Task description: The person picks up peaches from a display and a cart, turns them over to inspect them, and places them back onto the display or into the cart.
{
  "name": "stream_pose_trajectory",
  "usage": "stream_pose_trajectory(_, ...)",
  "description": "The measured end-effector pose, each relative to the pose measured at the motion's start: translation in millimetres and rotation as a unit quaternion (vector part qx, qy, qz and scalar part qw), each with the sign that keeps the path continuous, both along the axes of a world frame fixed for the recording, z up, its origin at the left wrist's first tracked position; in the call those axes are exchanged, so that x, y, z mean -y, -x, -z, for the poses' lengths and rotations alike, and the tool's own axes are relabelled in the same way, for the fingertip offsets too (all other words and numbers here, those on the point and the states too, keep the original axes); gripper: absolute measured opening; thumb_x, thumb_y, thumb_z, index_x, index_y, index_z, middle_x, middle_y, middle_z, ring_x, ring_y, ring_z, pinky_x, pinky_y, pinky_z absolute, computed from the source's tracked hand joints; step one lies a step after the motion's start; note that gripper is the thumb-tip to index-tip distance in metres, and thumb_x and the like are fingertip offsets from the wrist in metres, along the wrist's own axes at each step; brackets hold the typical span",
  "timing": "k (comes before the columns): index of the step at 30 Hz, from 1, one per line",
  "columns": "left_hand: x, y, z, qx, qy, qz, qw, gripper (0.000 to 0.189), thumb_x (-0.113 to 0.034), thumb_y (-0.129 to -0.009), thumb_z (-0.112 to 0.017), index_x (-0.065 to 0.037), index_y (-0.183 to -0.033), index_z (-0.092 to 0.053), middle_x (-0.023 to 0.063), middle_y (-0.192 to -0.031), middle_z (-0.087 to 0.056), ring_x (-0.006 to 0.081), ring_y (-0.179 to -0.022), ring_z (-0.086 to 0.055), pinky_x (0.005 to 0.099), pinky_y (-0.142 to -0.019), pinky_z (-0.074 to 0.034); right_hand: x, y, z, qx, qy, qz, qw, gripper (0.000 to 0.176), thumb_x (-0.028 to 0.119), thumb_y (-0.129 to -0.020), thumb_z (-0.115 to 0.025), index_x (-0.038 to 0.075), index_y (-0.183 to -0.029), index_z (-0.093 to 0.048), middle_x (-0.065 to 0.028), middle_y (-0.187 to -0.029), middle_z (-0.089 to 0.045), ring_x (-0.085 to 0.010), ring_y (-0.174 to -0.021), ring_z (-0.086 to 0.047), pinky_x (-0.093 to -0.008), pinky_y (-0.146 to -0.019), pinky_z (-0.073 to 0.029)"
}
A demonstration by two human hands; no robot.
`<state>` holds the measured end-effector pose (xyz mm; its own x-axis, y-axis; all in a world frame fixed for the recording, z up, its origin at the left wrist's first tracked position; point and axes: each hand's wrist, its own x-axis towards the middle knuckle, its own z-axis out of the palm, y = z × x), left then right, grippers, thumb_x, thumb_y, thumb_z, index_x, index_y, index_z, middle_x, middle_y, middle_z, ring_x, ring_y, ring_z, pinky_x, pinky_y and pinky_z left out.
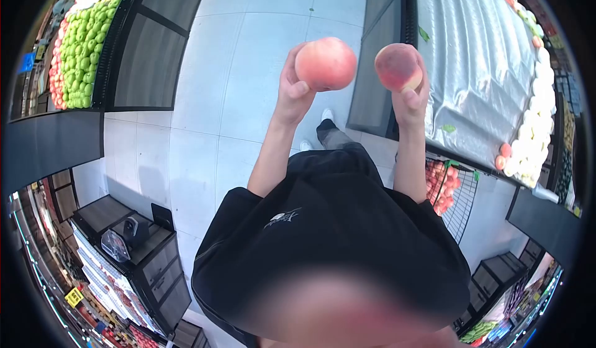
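In the head view, the fingers of the left hand curl round a pink fruit at the upper centre of the frame. Just right of it, apart, those of the right hand clasp a darker peach, near a silvery sheet.

"Hands?"
"First fruit lies in the left hand; second fruit, right hand."
"Left side?"
"Piled fruit on the left stand, ahead; device on a counter, farther back."
"Right side?"
"Sheet on the right stand, produce along its right edge; basket fruit inside a wire basket, near the right forearm."
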<state>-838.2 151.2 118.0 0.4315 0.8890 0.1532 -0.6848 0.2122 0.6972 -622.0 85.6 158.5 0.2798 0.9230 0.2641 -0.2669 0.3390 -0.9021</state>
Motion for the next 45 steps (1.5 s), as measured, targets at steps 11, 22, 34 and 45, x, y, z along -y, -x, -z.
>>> stream_pose_trajectory(11,-116,-92,-28,-0.024,-0.018,0.026,0.999,0.086,-0.047,-0.074,-0.08,-0.011,-0.139,-0.037,0.0085,-0.129,-0.051,0.025,-0.125,-0.05,0.0434,-0.103,-0.045,-101,-71,-4,0.082,-0.051,0.098,0.99,0.08,0.02,-0.066,-0.082,-0.003,-0.134,-0.047,-0.0118,-0.125,-0.055,-0.0226,-0.119,-0.054,-0.0379,-0.104,-0.042)
stream_pose_trajectory(22,-234,-181,-20,-0.032,-0.01,0.049,0.998,0.081,-0.042,-0.075,-0.081,-0.01,-0.137,-0.04,0.0095,-0.13,-0.051,0.0268,-0.126,-0.05,0.0448,-0.103,-0.045,-209,-151,-8,0.103,-0.035,0.146,0.983,0.075,0.016,-0.064,-0.081,-0.002,-0.13,-0.05,-0.0108,-0.121,-0.057,-0.0216,-0.116,-0.055,-0.0368,-0.102,-0.042)
stream_pose_trajectory(34,-464,-233,8,-0.058,-0.048,0.124,0.989,0.084,-0.029,-0.074,-0.086,-0.008,-0.14,-0.038,0.0185,-0.131,-0.054,0.031,-0.121,-0.056,0.0461,-0.094,-0.054,-408,-208,-19,0.294,0.024,0.192,0.936,0.077,0.017,-0.055,-0.087,0.001,-0.125,-0.058,-0.0115,-0.122,-0.057,-0.0242,-0.115,-0.056,-0.0376,-0.101,-0.044)
stream_pose_trajectory(45,-602,-359,-10,-0.037,0.015,0.269,0.962,0.092,-0.035,-0.07,-0.086,-0.007,-0.142,-0.036,0.0163,-0.134,-0.052,0.0296,-0.122,-0.055,0.0467,-0.098,-0.051,-483,-287,10,-0.07,0.036,0.269,0.96,0.094,0.045,-0.068,-0.085,-0.01,-0.134,-0.048,-0.0151,-0.128,-0.057,-0.0225,-0.122,-0.056,-0.0385,-0.104,-0.043)
